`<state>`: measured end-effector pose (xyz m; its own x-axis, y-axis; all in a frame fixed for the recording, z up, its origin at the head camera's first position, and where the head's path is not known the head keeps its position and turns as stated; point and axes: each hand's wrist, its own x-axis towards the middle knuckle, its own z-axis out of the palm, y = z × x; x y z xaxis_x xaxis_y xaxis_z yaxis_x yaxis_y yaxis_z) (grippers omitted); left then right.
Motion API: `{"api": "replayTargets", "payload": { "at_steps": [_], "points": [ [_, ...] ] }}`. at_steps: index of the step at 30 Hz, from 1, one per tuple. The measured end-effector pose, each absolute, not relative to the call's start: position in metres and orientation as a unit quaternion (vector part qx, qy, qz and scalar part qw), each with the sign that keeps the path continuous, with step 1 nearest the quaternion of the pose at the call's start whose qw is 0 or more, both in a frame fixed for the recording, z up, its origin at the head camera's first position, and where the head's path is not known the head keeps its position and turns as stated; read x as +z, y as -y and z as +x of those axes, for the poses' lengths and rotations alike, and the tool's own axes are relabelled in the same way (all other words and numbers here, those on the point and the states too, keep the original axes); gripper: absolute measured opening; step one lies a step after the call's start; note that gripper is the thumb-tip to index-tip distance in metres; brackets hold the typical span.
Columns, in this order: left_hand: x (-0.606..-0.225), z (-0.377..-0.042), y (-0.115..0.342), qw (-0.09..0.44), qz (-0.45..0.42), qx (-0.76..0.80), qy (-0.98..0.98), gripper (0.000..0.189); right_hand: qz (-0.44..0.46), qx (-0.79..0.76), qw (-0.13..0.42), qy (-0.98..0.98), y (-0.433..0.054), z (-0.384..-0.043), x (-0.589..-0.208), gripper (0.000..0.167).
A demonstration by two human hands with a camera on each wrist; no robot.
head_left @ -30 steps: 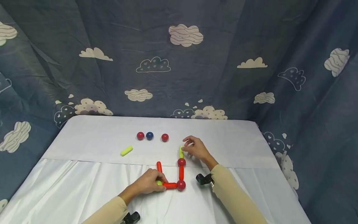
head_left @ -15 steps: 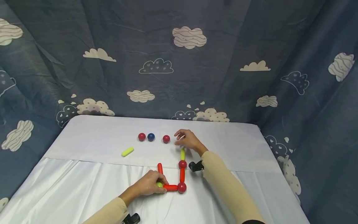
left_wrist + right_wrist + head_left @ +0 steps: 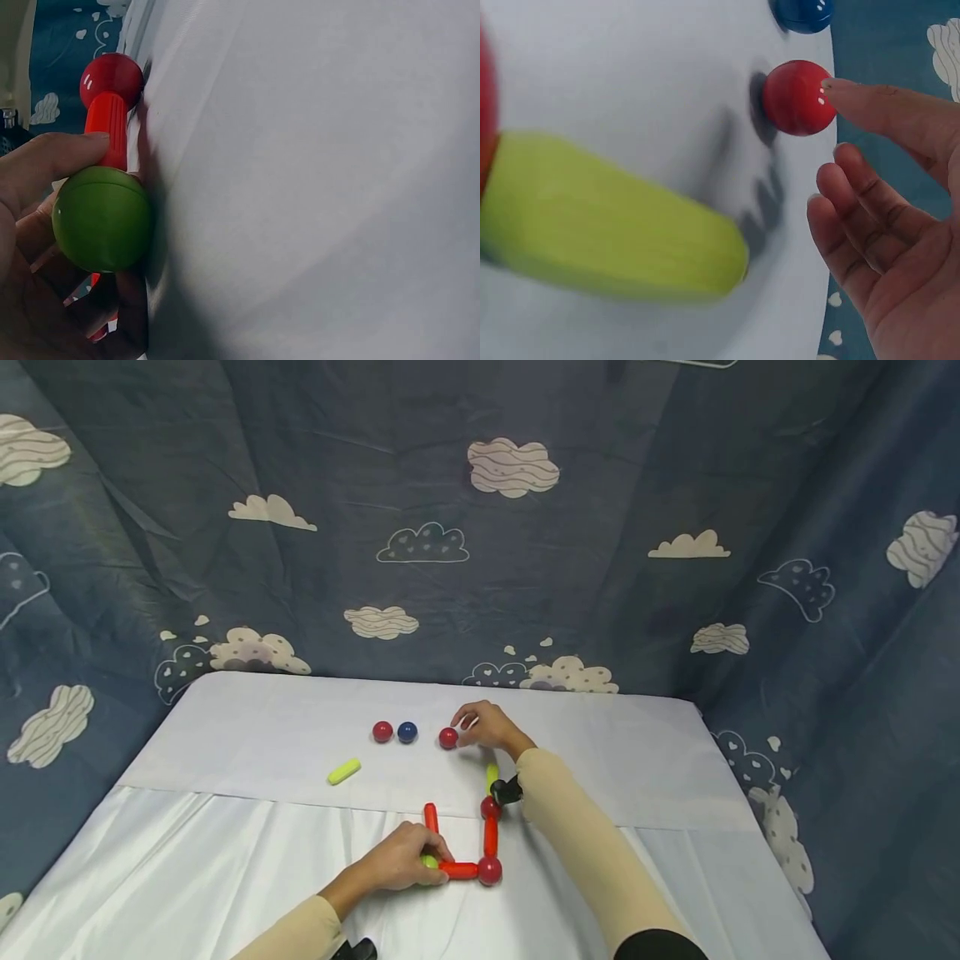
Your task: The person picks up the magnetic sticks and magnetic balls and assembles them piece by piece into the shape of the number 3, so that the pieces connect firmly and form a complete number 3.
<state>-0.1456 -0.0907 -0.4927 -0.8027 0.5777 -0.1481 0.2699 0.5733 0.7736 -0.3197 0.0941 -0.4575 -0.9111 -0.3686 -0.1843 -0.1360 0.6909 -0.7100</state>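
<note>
My left hand (image 3: 405, 857) grips a red stick (image 3: 116, 146) where it joins a green ball (image 3: 101, 225), with the thumb along the stick. That stick ends in a red ball (image 3: 490, 871); from there another red stick (image 3: 491, 837), a second red ball (image 3: 490, 807) and a yellow-green stick (image 3: 492, 774) run away from me. One more red stick (image 3: 431, 817) points out beyond the left hand. My right hand (image 3: 486, 727) reaches over the far end, fingers apart and loosely bent, one fingertip overlapping a loose red ball (image 3: 799, 97) in the right wrist view.
Left of the right hand stand a blue ball (image 3: 407, 732) and another red ball (image 3: 382, 732). A loose yellow-green stick (image 3: 344, 772) lies at the left on the white tablecloth (image 3: 247, 735). A dark cloud-patterned curtain (image 3: 420, 635) hangs behind the table.
My right hand has left the yellow-green stick at the top of the chain and moved away and leftward to the loose red ball. The left hand keeps its hold.
</note>
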Motion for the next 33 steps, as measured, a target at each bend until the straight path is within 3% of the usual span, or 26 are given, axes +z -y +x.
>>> {"api": "replayTargets", "payload": {
  "at_steps": [11, 33],
  "points": [
    [-0.491, -0.144, 0.09, 0.205, 0.245, 0.392, -0.862, 0.013, -0.181, -0.315, 0.189, -0.912, -0.084, -0.33, -0.459, 0.037],
    [-0.487, -0.147, 0.09, 0.212, 0.236, 0.385, -0.867, 0.012, -0.172, -0.254, 0.236, -0.922, -0.067, -0.335, -0.466, 0.032]
  ]
}}
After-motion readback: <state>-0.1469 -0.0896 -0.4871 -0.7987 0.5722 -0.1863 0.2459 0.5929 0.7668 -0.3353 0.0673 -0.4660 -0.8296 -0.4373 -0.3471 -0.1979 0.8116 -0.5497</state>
